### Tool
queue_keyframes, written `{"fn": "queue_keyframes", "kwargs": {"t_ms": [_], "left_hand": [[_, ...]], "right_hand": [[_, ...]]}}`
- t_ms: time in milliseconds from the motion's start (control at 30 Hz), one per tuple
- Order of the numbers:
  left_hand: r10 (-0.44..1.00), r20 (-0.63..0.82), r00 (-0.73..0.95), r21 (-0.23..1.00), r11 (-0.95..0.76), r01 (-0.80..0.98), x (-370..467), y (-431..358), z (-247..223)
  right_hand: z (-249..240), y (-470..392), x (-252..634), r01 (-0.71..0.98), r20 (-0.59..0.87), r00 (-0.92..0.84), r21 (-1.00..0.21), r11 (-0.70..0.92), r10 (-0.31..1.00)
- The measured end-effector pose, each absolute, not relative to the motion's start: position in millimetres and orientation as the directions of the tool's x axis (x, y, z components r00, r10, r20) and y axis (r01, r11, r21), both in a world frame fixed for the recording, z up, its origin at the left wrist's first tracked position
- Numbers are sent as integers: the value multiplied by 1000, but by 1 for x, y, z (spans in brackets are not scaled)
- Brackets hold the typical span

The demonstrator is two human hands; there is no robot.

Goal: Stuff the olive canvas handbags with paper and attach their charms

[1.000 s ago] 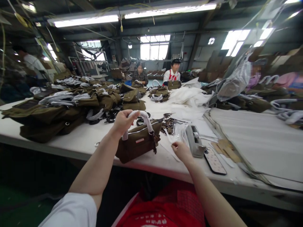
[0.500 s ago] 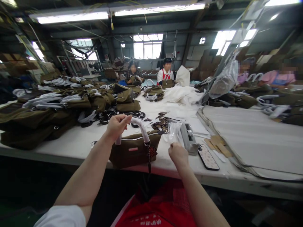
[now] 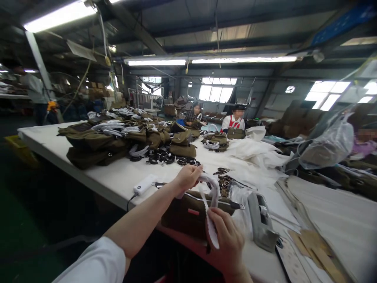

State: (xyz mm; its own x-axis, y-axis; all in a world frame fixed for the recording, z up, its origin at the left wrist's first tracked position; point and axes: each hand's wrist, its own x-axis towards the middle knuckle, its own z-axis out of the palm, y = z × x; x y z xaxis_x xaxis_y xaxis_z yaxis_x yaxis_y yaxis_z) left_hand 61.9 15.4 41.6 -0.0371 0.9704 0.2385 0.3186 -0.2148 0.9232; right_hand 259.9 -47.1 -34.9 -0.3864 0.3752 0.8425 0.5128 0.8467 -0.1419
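Observation:
An olive handbag (image 3: 182, 214) with a silver zip and a small pink label stands at the table's near edge. Its arched handle (image 3: 217, 188) is wrapped in white. My left hand (image 3: 188, 179) is closed round the top of that handle. Lower down, in front of the bag's right side, my right hand (image 3: 228, 237) has its fingers curled on a narrow white strip (image 3: 212, 232). This strip runs from beneath the handle down past my thumb. My right hand covers the bag's lower right part.
Olive bags (image 3: 118, 137) are heaped at the left, with black rings (image 3: 160, 157) before them. A white device (image 3: 144, 184) lies left of my bag. To the right are a grey tape dispenser (image 3: 262, 222), a phone (image 3: 291, 259) and brown card pieces (image 3: 315, 247). Co-workers sit across the table.
My view has swung left. My right hand has come from beside the dispenser to the bag's front and now holds a white strip. My left hand stays on the handle.

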Motion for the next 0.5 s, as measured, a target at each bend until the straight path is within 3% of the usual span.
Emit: {"fn": "queue_keyframes", "kwargs": {"t_ms": [133, 233, 300, 400, 500], "left_hand": [[970, 213, -114, 894, -146, 424, 60, 9, 45], [994, 84, -70, 947, -57, 316, 59, 6, 50], [997, 71, -4, 974, -69, 217, 58, 6, 51], [987, 161, 20, 976, -162, 148, 58, 4, 50], [974, 202, 101, 969, -214, 124, 61, 1, 47]], "right_hand": [[-31, -24, 238, 602, 924, -291, -24, 798, 247], [-22, -18, 227, 629, 939, -296, 53, 776, 176], [-14, -20, 225, 623, 931, -320, 68, 780, 175], [4, -25, 229, 580, 935, -290, 5, 815, 201], [27, -23, 236, 523, 951, -159, -145, 840, 264]]}}
